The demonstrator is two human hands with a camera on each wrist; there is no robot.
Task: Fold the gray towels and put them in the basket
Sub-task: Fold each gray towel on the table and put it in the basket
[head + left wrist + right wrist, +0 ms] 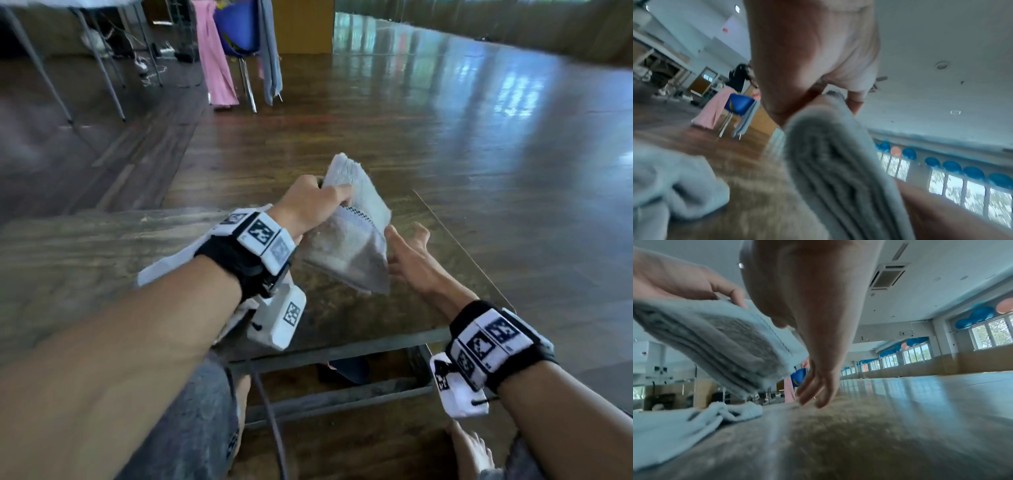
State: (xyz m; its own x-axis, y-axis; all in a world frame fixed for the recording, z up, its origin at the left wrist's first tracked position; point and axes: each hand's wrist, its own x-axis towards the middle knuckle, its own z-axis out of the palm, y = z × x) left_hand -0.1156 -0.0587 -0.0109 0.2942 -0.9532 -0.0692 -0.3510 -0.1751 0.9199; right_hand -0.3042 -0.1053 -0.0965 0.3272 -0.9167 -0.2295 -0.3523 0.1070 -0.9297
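Observation:
A gray towel (356, 240), folded into a thick pad, hangs tilted above the wooden table (102, 260). My left hand (318, 202) grips its upper left edge, thumb and fingers curled round the layers (834, 162). Just right of the pad, my right hand (407, 250) is open, its fingers (813, 394) straight and pointing down at the tabletop. Its thumb lies close to the towel's edge (715, 337); I cannot tell whether it touches. A second gray towel (684, 421) lies unfolded on the table to the left. No basket is in view.
The table's right edge (462, 246) runs close past my right hand, with polished wood floor beyond. Farther back stands a blue chair (236, 31) draped with a pink cloth (214, 61) and a gray cloth (270, 51). Metal table legs stand at the far left.

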